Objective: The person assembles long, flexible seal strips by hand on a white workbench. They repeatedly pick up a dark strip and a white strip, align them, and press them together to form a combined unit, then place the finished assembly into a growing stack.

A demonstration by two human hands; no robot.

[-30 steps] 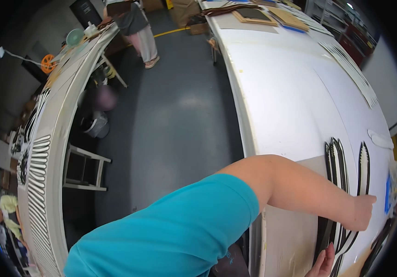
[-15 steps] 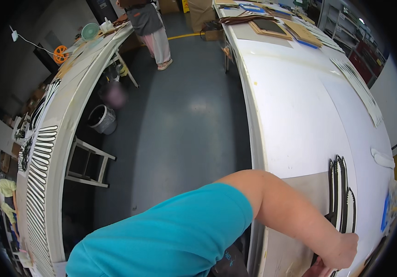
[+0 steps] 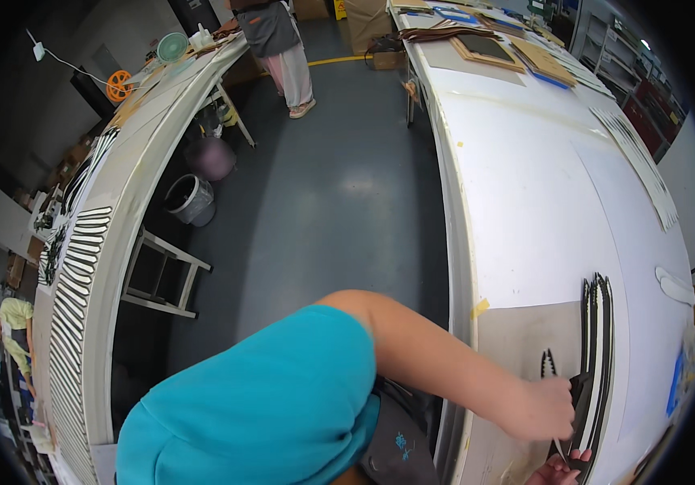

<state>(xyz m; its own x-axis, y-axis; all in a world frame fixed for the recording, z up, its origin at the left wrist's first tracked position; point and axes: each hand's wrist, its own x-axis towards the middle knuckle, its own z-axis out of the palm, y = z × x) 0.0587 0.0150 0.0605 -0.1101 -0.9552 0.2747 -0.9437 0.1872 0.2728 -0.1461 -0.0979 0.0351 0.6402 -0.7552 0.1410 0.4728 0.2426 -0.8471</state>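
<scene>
My left arm, in a turquoise sleeve, reaches across to the right table. There my left hand [image 3: 543, 410] is closed around a narrow black-edged white strip [image 3: 548, 365], whose toothed far end sticks up past the knuckles. Just below, at the lower edge, my right hand [image 3: 556, 472] is partly in view, its fingers bent at the near end of this strip. Right beside both hands lie several long black-edged white strips [image 3: 596, 347], side by side on the table. A small dark flat piece [image 3: 579, 390] shows between my left hand and these strips; its kind is unclear.
The white right table [image 3: 525, 202] carries a grey sheet [image 3: 517, 331], pale strips [image 3: 637, 162] and stacked boards [image 3: 485, 52] farther off. Across the aisle, the left table [image 3: 133, 174] holds rows of strips [image 3: 77, 307]. A person [image 3: 279, 56] stands at the far end; a bin [image 3: 191, 200] sits below.
My left hand has moved left, away from the row of strips, with one strip in its grip. More of my right hand's fingers show now. The whole view has shifted slightly.
</scene>
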